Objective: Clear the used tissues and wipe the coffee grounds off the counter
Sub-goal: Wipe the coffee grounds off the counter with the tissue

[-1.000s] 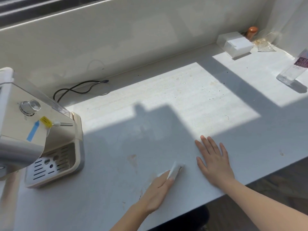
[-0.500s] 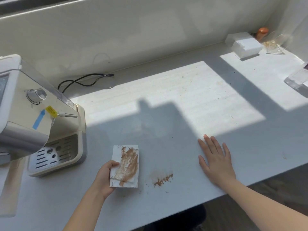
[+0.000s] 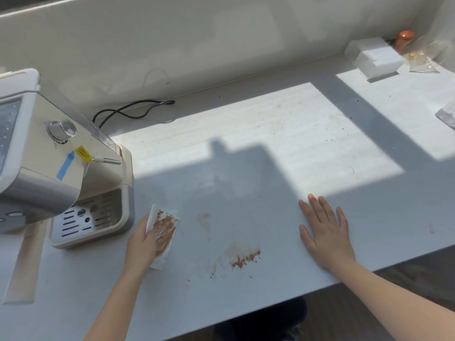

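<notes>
The left hand (image 3: pixel 141 244) holds a white tissue (image 3: pixel 163 232) just to the right of the coffee machine (image 3: pixel 49 168), beside its drip tray (image 3: pixel 83 220). Its fingers curl round the tissue's left edge, and the tissue's upturned face is smeared brown. Whether the tissue touches the bench (image 3: pixel 270 134) cannot be told.

Farther right of the machine, near the bench's front edge, lies a small heap of brown coffee grounds (image 3: pixel 245 259) inside a faint brownish smear. A paler stain (image 3: pixel 204 220) sits between the grounds and the tissue.

The right hand (image 3: pixel 325 232) lies palm down on the bench well to the right of the machine, beyond the grounds. Its fingers (image 3: pixel 322 207) are straight, slightly spread and grasp nothing.

A black cable (image 3: pixel 130 112) loops behind the machine by the wall. A white box (image 3: pixel 376 59) stands far to the machine's right, in the back corner.
</notes>
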